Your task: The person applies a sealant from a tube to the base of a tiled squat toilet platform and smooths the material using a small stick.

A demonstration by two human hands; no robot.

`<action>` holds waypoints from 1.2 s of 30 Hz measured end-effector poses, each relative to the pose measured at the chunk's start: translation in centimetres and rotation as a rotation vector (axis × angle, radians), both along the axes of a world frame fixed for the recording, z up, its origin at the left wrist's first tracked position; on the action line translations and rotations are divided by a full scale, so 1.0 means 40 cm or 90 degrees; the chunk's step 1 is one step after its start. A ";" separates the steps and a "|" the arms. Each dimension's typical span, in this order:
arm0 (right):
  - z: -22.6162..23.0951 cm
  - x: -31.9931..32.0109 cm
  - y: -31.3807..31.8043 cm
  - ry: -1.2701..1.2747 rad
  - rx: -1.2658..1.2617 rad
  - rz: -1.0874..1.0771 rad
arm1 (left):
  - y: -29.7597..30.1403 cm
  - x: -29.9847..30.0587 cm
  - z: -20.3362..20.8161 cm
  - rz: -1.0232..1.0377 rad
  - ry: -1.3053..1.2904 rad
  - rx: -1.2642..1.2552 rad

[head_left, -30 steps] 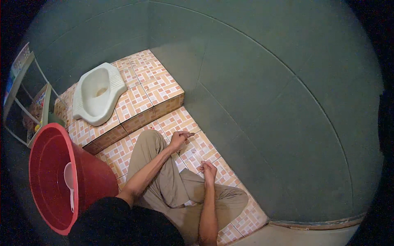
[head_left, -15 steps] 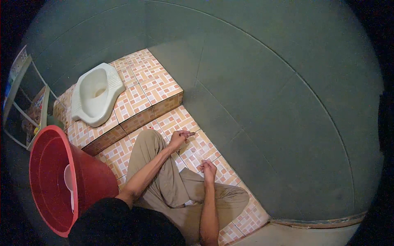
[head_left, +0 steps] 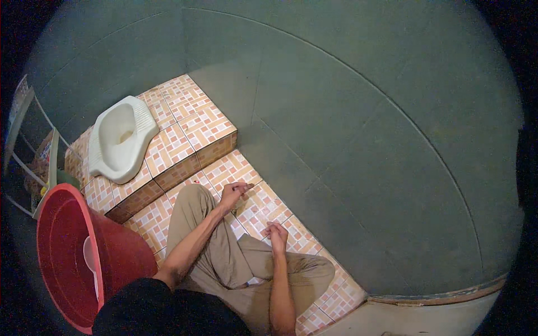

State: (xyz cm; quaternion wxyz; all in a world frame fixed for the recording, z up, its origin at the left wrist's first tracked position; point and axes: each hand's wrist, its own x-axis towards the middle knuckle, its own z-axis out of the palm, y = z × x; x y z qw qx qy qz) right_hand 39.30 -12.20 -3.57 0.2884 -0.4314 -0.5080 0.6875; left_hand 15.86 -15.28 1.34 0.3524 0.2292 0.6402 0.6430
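The left hand (head_left: 231,196) seems to pinch a small brown bit (head_left: 250,186) at its fingertips, over the tiles (head_left: 269,208) near the wall (head_left: 347,157) – too small to name. The right hand (head_left: 277,237) is apart from it, nearer the body, fingers curled in; whether they press on anything I cannot tell. The step in hand looks like holding the bit out in one hand. As I judge it, the next move calls for a light, steady pinch – and, should both hands work on the bit, for closing the gap between them
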 end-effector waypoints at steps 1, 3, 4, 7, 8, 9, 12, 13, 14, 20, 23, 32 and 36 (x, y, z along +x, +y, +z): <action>0.000 -0.002 0.003 -0.005 -0.009 0.000 | 0.006 -0.006 -0.005 0.058 -0.010 -0.008; 0.010 0.003 0.010 0.002 0.002 -0.005 | 0.028 -0.030 0.027 0.056 0.051 -0.007; 0.010 0.011 0.005 0.004 0.009 -0.002 | 0.042 -0.043 0.038 0.060 0.107 -0.010; 0.021 0.000 -0.003 -0.026 -0.019 -0.009 | 0.095 -0.125 0.091 0.032 0.473 -0.072; 0.020 -0.005 -0.005 -0.027 -0.021 -0.009 | 0.107 -0.174 0.102 0.007 0.531 -0.057; 0.011 0.003 0.000 -0.034 -0.012 -0.011 | 0.120 -0.204 0.127 -0.028 0.666 -0.080; 0.005 0.004 0.008 -0.045 -0.006 -0.008 | 0.133 -0.272 0.183 -0.115 0.824 -0.146; 0.006 0.012 0.011 -0.055 -0.007 -0.007 | 0.140 -0.284 0.165 -0.104 0.879 -0.135; 0.008 0.000 0.003 -0.049 -0.010 -0.001 | 0.132 -0.321 0.123 -0.101 0.884 -0.142; 0.002 -0.005 -0.001 -0.044 -0.020 0.014 | 0.194 -0.386 -0.069 -0.222 0.316 -0.347; 0.010 -0.029 -0.014 -0.065 -0.009 0.022 | 0.231 -0.484 -0.110 -0.174 0.012 -0.317; 0.017 -0.035 -0.006 -0.133 -0.039 0.035 | 0.310 -0.471 -0.171 0.054 -0.387 -0.053; 0.001 -0.026 -0.004 -0.101 -0.017 0.018 | 0.325 -0.436 -0.151 0.060 -0.391 0.063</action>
